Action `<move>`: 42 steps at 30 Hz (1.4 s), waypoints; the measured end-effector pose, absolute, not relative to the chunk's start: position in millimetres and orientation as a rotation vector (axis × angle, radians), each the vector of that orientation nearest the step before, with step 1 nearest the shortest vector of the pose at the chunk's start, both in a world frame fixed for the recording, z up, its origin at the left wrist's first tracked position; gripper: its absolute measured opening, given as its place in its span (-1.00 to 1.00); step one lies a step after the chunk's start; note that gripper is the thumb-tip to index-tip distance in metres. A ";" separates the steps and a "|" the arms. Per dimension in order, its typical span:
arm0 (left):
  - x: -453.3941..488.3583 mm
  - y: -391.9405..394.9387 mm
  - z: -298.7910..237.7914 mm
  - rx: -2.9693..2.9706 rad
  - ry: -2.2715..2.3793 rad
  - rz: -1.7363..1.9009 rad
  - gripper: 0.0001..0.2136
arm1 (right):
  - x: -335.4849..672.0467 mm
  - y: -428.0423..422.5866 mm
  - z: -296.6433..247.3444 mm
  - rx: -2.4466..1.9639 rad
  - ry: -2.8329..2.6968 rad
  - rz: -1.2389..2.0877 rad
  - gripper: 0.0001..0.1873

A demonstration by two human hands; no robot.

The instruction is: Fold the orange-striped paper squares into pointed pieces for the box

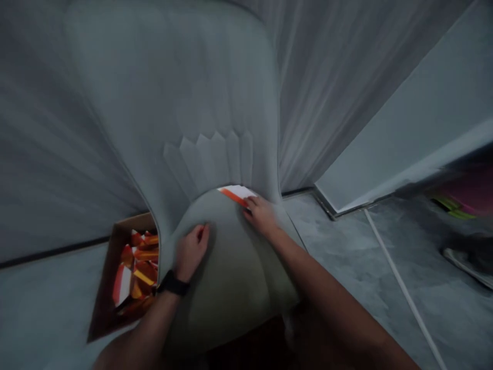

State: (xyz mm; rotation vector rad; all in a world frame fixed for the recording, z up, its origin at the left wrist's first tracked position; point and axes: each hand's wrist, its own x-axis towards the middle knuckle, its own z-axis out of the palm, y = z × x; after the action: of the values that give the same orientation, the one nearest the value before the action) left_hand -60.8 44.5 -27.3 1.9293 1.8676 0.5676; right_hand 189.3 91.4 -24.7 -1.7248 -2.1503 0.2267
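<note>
A flat orange-and-white piece [235, 194], like paper or thin card, lies at the back of the seat cushion against the backrest of a pale chair [227, 267]. My right hand [262, 215] has its fingers bent at the right end of that piece and grips it there. Over the left side of the cushion is my left hand [191, 252], with a dark band on its wrist. Its fingers are curled in, and a small reddish spot shows by the thumb; whether it holds anything is hidden.
Left of the chair, a cardboard box [102, 288] on the floor holds several red, orange and white folded pieces. Grey curtains [38, 154] hang behind. A pale panel [404, 118] stands at right, near a blurred shoe [466, 267] and pink fabric.
</note>
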 end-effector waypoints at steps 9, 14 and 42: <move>-49.5 44.5 -31.1 1.974 2.048 0.505 -0.66 | 197.2 102.6 -38.6 -1.673 -2.145 0.077 -0.63; -50.7 44.0 -27.4 1.966 2.068 0.461 -0.67 | 189.5 90.0 -26.3 -1.635 -2.003 0.150 -0.64; -20.2 12.9 -11.1 1.248 1.011 1.085 -0.50 | 135.6 -33.9 -29.1 -1.149 -1.043 1.314 -0.38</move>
State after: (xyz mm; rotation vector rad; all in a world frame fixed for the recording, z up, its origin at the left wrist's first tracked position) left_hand -20.2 12.9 -11.1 1.2484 1.0114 1.0855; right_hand 135.6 -33.9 -29.1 -1.1487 -1.0431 1.3141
